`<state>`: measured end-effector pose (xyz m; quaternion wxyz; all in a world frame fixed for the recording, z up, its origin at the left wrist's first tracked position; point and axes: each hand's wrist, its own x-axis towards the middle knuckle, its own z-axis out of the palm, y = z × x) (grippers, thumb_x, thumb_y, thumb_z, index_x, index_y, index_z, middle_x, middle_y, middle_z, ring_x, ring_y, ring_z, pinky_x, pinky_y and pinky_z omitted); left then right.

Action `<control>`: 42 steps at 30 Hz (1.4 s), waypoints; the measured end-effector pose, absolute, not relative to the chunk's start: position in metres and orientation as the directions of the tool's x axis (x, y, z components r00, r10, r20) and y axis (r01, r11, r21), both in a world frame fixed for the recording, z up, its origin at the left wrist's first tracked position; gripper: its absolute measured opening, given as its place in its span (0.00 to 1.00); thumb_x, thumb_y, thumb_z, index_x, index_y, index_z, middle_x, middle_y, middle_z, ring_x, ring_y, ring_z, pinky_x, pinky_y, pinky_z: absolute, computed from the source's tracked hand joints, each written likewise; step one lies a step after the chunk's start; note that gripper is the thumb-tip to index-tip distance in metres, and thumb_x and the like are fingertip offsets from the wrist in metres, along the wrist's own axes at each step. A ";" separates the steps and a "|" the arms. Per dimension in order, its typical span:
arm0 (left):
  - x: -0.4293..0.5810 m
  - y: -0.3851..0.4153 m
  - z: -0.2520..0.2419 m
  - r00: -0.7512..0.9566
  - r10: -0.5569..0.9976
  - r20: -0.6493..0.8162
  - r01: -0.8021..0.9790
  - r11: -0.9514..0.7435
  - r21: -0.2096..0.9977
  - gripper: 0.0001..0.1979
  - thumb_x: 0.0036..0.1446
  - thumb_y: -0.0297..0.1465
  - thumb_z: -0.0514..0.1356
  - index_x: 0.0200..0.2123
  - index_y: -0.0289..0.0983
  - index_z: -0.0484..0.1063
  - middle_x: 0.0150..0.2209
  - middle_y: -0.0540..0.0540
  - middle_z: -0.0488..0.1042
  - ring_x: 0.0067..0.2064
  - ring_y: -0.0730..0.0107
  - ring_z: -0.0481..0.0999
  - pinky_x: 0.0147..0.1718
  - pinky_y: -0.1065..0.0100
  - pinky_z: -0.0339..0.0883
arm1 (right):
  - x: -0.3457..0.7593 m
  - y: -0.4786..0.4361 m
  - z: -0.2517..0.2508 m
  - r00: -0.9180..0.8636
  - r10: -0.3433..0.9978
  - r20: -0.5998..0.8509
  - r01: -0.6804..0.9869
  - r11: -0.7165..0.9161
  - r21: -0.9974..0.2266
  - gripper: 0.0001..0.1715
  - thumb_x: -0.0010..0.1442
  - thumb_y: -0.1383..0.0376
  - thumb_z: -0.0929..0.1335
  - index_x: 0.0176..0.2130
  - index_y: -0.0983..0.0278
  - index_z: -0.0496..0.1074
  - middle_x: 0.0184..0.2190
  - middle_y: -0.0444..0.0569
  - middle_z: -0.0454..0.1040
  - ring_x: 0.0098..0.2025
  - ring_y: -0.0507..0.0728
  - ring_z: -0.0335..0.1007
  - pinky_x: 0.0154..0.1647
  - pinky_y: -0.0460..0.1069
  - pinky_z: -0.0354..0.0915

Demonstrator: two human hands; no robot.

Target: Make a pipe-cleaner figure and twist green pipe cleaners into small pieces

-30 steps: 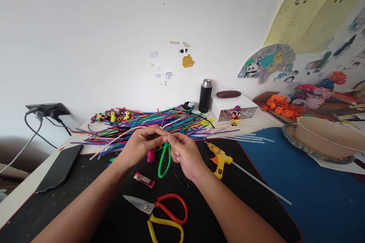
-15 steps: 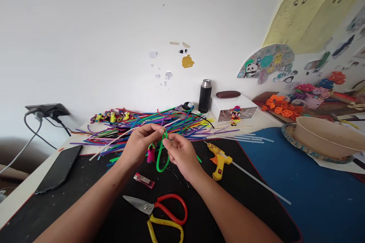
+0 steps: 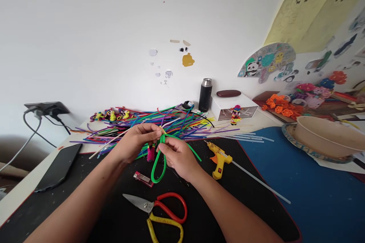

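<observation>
Head view: the left hand [image 3: 142,141] pinches the top of the green loop [image 3: 165,164], the right hand [image 3: 179,157] its neck just below; between them it hangs lower than half a second ago (a free end [image 3: 195,153] trails past the right hand), seemingly being reshaped.

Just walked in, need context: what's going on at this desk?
A person's left grip and right grip hold a green pipe cleaner, bent into a loop hanging below the fingers. A straight end seems to stick out right. Scissors and a lighter lie on the black mat, nearer the person; a glue gun lies to the right. Behind is a pile of coloured pipe cleaners.
</observation>
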<state>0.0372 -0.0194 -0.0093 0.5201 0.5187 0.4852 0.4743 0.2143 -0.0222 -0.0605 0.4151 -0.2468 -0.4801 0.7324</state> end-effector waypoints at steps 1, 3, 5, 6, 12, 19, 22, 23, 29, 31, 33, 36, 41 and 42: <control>0.034 -0.018 -0.009 0.135 0.989 -0.065 -0.025 0.069 0.997 0.18 0.45 0.42 0.79 0.28 0.34 0.81 0.25 0.48 0.75 0.26 0.72 0.70 0.25 0.71 0.68 | 0.215 -0.023 -0.059 -0.591 0.806 0.035 -0.373 -0.235 -0.898 0.23 0.56 0.48 0.78 0.31 0.62 0.72 0.17 0.32 0.54 0.18 0.47 0.43 0.20 0.46 0.41; 0.029 -0.017 -0.011 0.242 0.957 -0.161 -0.066 0.182 0.981 0.20 0.44 0.43 0.79 0.28 0.34 0.80 0.23 0.48 0.73 0.24 0.72 0.70 0.22 0.70 0.69 | 0.216 -0.024 -0.057 -0.677 0.735 0.026 -0.365 -0.305 -0.880 0.24 0.56 0.47 0.78 0.33 0.62 0.72 0.16 0.31 0.53 0.18 0.46 0.41 0.20 0.46 0.40; 0.025 -0.015 -0.014 0.304 0.928 -0.215 -0.069 0.246 0.967 0.21 0.45 0.44 0.79 0.30 0.34 0.81 0.23 0.49 0.72 0.22 0.72 0.70 0.21 0.70 0.70 | 0.218 -0.024 -0.056 -0.700 0.714 0.008 -0.363 -0.346 -0.865 0.25 0.54 0.47 0.80 0.35 0.63 0.74 0.16 0.31 0.54 0.17 0.45 0.41 0.20 0.46 0.39; 0.024 -0.015 -0.016 0.319 0.921 -0.222 -0.064 0.255 0.965 0.21 0.45 0.44 0.79 0.30 0.34 0.82 0.23 0.49 0.71 0.22 0.73 0.70 0.21 0.69 0.71 | 0.218 -0.024 -0.055 -0.703 0.711 0.004 -0.363 -0.355 -0.862 0.25 0.53 0.48 0.80 0.35 0.64 0.75 0.16 0.31 0.54 0.17 0.45 0.41 0.19 0.46 0.39; 0.018 -0.014 -0.015 0.318 0.931 -0.180 -0.035 0.201 0.979 0.21 0.41 0.44 0.81 0.31 0.34 0.85 0.24 0.48 0.72 0.24 0.75 0.67 0.23 0.73 0.67 | 0.220 -0.023 -0.056 -0.716 0.697 -0.032 -0.363 -0.411 -0.836 0.24 0.53 0.49 0.81 0.32 0.65 0.76 0.14 0.31 0.53 0.17 0.45 0.40 0.19 0.46 0.38; 0.018 -0.015 -0.016 0.396 0.897 -0.197 0.001 0.214 0.977 0.22 0.44 0.47 0.80 0.28 0.34 0.83 0.23 0.48 0.70 0.23 0.74 0.68 0.23 0.72 0.65 | 0.223 -0.025 -0.052 -0.754 0.655 -0.058 -0.338 -0.462 -0.820 0.24 0.52 0.50 0.82 0.32 0.65 0.76 0.14 0.31 0.53 0.17 0.44 0.40 0.20 0.46 0.36; 0.018 -0.015 -0.016 0.395 0.900 -0.183 -0.021 0.208 0.978 0.22 0.44 0.47 0.79 0.27 0.33 0.82 0.23 0.48 0.70 0.24 0.74 0.67 0.22 0.72 0.65 | 0.222 -0.025 -0.052 -0.757 0.650 -0.066 -0.339 -0.477 -0.811 0.23 0.51 0.51 0.82 0.32 0.65 0.76 0.14 0.30 0.52 0.17 0.44 0.39 0.19 0.46 0.36; 0.018 -0.015 -0.017 0.386 0.905 -0.177 -0.035 0.206 0.978 0.21 0.45 0.46 0.79 0.27 0.33 0.82 0.23 0.48 0.70 0.24 0.75 0.66 0.22 0.72 0.66 | 0.222 -0.025 -0.052 -0.756 0.652 -0.067 -0.342 -0.480 -0.808 0.23 0.51 0.51 0.82 0.32 0.65 0.76 0.14 0.30 0.52 0.17 0.44 0.39 0.19 0.46 0.36; 0.023 -0.015 -0.016 0.306 0.935 -0.181 -0.107 0.223 0.969 0.18 0.43 0.41 0.80 0.26 0.33 0.83 0.21 0.49 0.69 0.22 0.77 0.62 0.21 0.73 0.65 | 0.224 -0.021 -0.053 -0.760 0.647 -0.061 -0.328 -0.463 -0.824 0.23 0.53 0.51 0.81 0.32 0.65 0.76 0.13 0.31 0.53 0.17 0.45 0.39 0.19 0.46 0.35; 0.025 -0.015 -0.015 0.289 0.938 -0.189 -0.134 0.236 0.963 0.18 0.42 0.41 0.80 0.26 0.33 0.82 0.20 0.50 0.69 0.21 0.78 0.61 0.20 0.74 0.62 | 0.225 -0.020 -0.052 -0.761 0.647 -0.052 -0.327 -0.451 -0.831 0.23 0.54 0.50 0.81 0.33 0.66 0.76 0.13 0.31 0.52 0.16 0.44 0.39 0.19 0.47 0.35; 0.028 -0.016 -0.015 0.283 0.939 -0.194 -0.139 0.240 0.961 0.18 0.43 0.41 0.79 0.26 0.34 0.82 0.18 0.51 0.67 0.20 0.78 0.61 0.19 0.74 0.60 | 0.225 -0.019 -0.052 -0.755 0.654 -0.051 -0.325 -0.441 -0.837 0.24 0.54 0.49 0.81 0.33 0.66 0.76 0.13 0.30 0.52 0.16 0.44 0.39 0.20 0.47 0.35; 0.032 -0.016 -0.016 0.254 0.955 -0.152 -0.117 0.186 0.975 0.16 0.47 0.42 0.78 0.26 0.35 0.82 0.17 0.52 0.67 0.20 0.77 0.65 0.21 0.74 0.62 | 0.224 -0.017 -0.053 -0.722 0.688 -0.075 -0.320 -0.427 -0.846 0.26 0.52 0.47 0.81 0.32 0.64 0.74 0.14 0.30 0.53 0.16 0.44 0.41 0.20 0.47 0.35; 0.033 -0.015 -0.019 0.180 0.983 -0.019 -0.036 0.026 0.999 0.15 0.52 0.42 0.76 0.27 0.37 0.80 0.21 0.51 0.71 0.22 0.75 0.68 0.21 0.73 0.60 | 0.220 -0.017 -0.056 -0.632 0.774 -0.031 -0.313 -0.292 -0.904 0.28 0.53 0.43 0.78 0.32 0.63 0.71 0.15 0.32 0.55 0.18 0.46 0.45 0.20 0.47 0.39; 0.034 -0.015 -0.020 0.173 0.985 0.005 -0.016 -0.002 1.000 0.15 0.53 0.42 0.75 0.27 0.37 0.80 0.21 0.51 0.71 0.22 0.75 0.68 0.21 0.73 0.59 | 0.219 -0.017 -0.057 -0.621 0.783 -0.015 -0.299 -0.255 -0.920 0.28 0.54 0.42 0.77 0.31 0.62 0.70 0.15 0.32 0.56 0.18 0.46 0.45 0.20 0.47 0.40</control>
